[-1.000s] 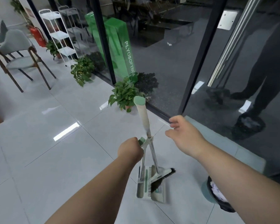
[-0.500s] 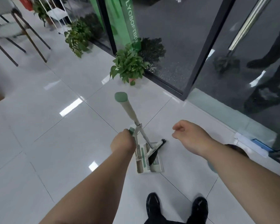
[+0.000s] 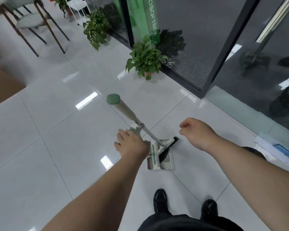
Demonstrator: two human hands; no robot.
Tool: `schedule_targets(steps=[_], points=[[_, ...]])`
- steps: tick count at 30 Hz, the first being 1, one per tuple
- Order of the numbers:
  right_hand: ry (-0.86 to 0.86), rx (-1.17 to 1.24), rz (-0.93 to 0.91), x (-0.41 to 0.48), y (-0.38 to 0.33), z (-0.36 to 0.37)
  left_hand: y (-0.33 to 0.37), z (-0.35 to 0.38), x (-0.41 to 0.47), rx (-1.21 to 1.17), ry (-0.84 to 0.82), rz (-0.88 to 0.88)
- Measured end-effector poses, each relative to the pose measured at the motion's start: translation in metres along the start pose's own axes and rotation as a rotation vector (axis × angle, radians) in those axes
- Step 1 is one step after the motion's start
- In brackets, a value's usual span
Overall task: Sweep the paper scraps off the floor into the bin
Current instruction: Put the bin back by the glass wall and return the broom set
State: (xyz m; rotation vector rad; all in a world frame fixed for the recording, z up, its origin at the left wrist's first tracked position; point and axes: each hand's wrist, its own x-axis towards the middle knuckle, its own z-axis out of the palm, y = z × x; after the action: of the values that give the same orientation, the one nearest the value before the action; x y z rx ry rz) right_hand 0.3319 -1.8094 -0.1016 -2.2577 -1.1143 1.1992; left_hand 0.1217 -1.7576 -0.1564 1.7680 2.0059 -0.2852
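Glossy white floor (image 3: 57,147) tiles run up to a dark glass wall (image 3: 198,39), and a potted plant (image 3: 145,59) stands at its foot.

Your left hand (image 3: 132,144) lies over the top of the dustpan (image 3: 158,160) handle. I cannot tell if its fingers close round it, because the back of the hand hides them. Your right hand (image 3: 197,132) hangs free beside the broom (image 3: 123,109), with fingers loosely bent and nothing in it.

The broom leans away from you, its bristle head resting in the dustpan, which sits flat on the tile. The bin (image 3: 255,151) shows only as a dark edge behind your right forearm. No paper scraps can be seen on the floor in view.

I think the step is to handle the broom and dustpan as a set. Keep the dustpan flat and steady with the left hand so the leaning broom does not fall toward the plant. Take the broom shaft with the free right hand before you lift it out, and look behind your arm for scraps near the bin.

On the green banner (image 3: 148,19) behind the plant you can read white upright letters, "OSOFTBOX"; the start is cut off.
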Motion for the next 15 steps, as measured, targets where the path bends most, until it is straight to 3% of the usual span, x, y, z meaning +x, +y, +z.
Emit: schedule_targets(steps=[7,15], points=[[0.042,0.106,0.013,-0.012,0.055,-0.042,0.092,0.023,-0.053,-0.029,-0.119,0.286],[0.122,0.203,0.214,-0.038,0.230,-0.130,0.226,0.103,-0.138,-0.007,-0.485,0.395]])
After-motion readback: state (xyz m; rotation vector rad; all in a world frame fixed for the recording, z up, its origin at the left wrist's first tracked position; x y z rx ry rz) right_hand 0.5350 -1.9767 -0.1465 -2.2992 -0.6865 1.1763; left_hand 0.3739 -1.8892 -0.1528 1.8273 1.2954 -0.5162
